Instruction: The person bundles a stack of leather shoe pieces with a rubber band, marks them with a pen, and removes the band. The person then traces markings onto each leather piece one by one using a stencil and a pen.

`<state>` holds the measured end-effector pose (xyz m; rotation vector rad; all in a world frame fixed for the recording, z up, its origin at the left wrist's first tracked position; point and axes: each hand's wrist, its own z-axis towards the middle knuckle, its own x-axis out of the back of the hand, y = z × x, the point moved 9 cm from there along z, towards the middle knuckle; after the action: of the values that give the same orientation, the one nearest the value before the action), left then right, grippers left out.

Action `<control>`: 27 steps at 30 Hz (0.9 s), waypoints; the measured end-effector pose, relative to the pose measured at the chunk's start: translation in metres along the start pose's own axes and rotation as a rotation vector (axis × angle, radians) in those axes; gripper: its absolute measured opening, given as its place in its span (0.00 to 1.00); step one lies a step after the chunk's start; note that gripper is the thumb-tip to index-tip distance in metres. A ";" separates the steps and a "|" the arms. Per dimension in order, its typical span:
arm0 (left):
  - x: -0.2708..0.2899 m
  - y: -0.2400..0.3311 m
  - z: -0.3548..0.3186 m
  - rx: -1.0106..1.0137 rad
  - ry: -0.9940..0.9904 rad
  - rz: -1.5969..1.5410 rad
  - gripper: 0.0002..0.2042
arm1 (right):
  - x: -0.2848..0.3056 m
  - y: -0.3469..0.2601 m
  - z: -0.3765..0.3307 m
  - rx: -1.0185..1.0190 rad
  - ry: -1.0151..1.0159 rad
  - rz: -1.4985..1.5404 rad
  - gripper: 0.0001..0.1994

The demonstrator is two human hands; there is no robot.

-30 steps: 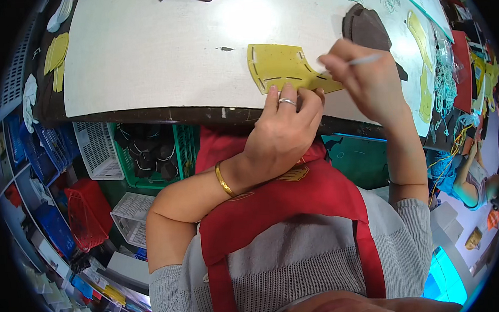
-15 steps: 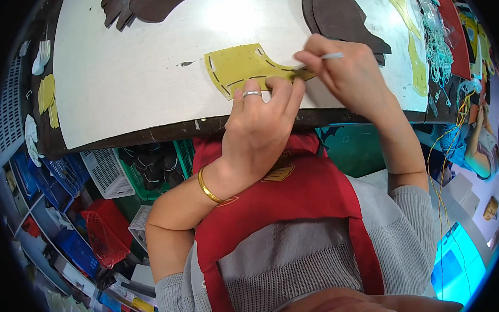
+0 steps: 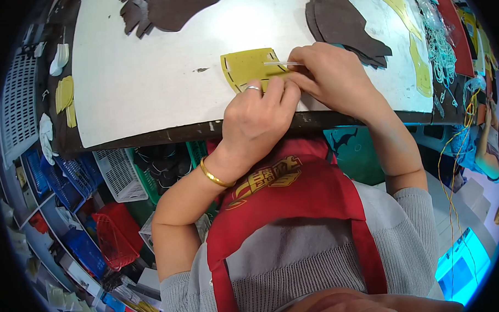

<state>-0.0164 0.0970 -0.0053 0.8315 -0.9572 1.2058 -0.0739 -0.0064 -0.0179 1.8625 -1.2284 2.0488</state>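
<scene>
A yellow pattern template (image 3: 246, 67) with dark slots along its edges lies near the front edge of the white table board. My left hand (image 3: 259, 113) rests over its near edge, fingers bent and closed on it. At the template's right end my right hand (image 3: 337, 76) is closed around a thin whitish pen (image 3: 279, 63), which sticks out leftward above the template. The fingertips of both hands meet there and cover that end of the template, so what they pinch is hidden.
Dark brown cut pieces (image 3: 341, 23) are stacked at the back right, and more brown pieces (image 3: 178, 10) lie at the back left. Yellow templates (image 3: 419, 67) and tangled pale cords (image 3: 440, 50) are on the right. Crates (image 3: 121, 174) and a red basket (image 3: 117, 235) stand below left.
The pen has turned in my right hand and now sticks out to the left instead of the right. My right fingers have come against my left fingertips. The whole view has shifted slightly.
</scene>
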 end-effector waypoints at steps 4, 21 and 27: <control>0.008 -0.057 0.024 0.003 0.131 -0.118 0.13 | 0.035 0.061 -0.015 -0.069 0.176 0.542 0.13; 0.019 -0.050 -0.043 0.125 0.201 -0.343 0.13 | -0.010 0.014 0.005 -0.094 -0.034 0.512 0.11; 0.019 -0.048 -0.044 0.198 0.170 -0.334 0.14 | -0.015 0.003 0.011 0.015 -0.046 0.281 0.10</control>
<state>0.0392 0.1361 -0.0059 0.9848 -0.5409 1.0695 -0.0637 -0.0088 -0.0333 1.8439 -1.5703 2.1626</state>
